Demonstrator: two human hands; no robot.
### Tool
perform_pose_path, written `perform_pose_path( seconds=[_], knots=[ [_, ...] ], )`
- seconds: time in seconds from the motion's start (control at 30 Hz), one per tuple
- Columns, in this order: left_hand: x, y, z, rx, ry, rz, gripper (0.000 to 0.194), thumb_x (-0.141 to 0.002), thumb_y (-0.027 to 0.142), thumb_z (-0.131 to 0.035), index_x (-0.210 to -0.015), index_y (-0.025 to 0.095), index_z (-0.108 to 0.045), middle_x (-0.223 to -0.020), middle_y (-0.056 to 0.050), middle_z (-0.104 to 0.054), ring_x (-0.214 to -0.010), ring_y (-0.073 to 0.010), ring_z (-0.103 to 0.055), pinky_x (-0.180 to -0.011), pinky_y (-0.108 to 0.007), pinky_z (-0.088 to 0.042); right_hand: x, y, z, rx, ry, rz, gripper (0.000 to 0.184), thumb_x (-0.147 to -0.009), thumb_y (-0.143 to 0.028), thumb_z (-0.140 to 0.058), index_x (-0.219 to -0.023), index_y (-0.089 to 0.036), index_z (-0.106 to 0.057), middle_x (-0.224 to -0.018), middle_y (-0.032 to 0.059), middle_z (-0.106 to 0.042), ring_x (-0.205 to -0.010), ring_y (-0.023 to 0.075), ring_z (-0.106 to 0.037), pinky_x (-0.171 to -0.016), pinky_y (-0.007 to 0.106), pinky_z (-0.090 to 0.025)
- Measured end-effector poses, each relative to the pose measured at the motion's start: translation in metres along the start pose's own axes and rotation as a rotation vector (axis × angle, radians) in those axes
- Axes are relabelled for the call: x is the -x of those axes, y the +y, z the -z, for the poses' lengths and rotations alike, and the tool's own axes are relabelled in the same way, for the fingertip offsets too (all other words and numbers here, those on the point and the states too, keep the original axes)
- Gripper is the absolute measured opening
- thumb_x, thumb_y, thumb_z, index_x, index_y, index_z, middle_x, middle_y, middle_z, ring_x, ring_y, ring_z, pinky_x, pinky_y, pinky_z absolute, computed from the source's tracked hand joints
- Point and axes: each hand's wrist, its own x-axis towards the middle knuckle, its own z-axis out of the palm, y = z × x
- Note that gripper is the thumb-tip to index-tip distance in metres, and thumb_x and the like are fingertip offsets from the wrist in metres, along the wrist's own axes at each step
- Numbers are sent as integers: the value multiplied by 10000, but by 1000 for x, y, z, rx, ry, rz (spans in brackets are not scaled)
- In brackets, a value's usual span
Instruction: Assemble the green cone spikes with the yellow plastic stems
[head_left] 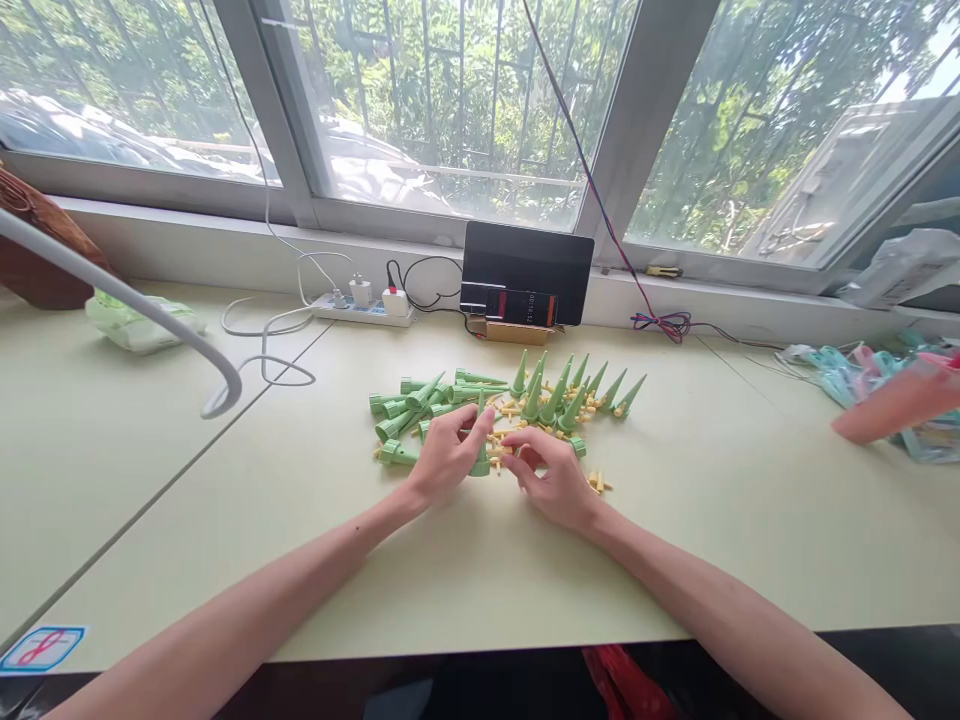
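My left hand [448,450] is closed on a green plastic plant-watering spike [481,458], its point up and its wide cap down. Close to the cap's right side, my right hand [553,474] pinches a small yellow plastic piece [499,453]; whether the piece touches the spike I cannot tell. Behind my hands, several green spikes [555,400] stand points up among scattered yellow pieces [512,408]. More green spikes [420,398] lie on their sides in a heap to the left. A few yellow pieces [599,483] lie right of my right hand.
A phone [521,308] leans on a black tablet [525,262] at the back. A power strip [364,312] with white cables stands left of it. A white curved bar [150,300] crosses the left side. Bagged items [919,400] lie at the far right of the table [450,590].
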Motion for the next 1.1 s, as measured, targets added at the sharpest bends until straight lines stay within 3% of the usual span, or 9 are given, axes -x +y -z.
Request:
perform_pose_path(
  seconds=[0.63,0.9,1.1],
  knots=[
    [2,-3,-2,68,-19,-6,438,-925,496,-501,-636,170,-460,-565,53,-281,-500,-82,-260,-447,-233,-220,-1,0,-1,-1,4,14,74,-926,-258,-593,-947,-192,-619,-820,24,-650,-529,98,-518,-537,249,-468],
    [2,-6,-2,96,-34,-37,442,-924,498,-525,-642,163,-461,-576,44,-367,-507,-76,-281,-457,-224,-226,-2,2,0,-9,40,-24,110,-933,-292,-582,-932,-187,-616,-824,29,-645,-523,97,-509,-511,247,-446],
    [3,-3,-1,79,-102,-53,367,-941,502,-490,-885,158,-606,-600,49,-375,-508,-84,-288,-466,-222,-233,-2,3,-1,-22,71,-59,144,-944,-314,-563,-939,-183,-620,-775,20,-622,-517,102,-504,-501,244,-441]
  ],
)
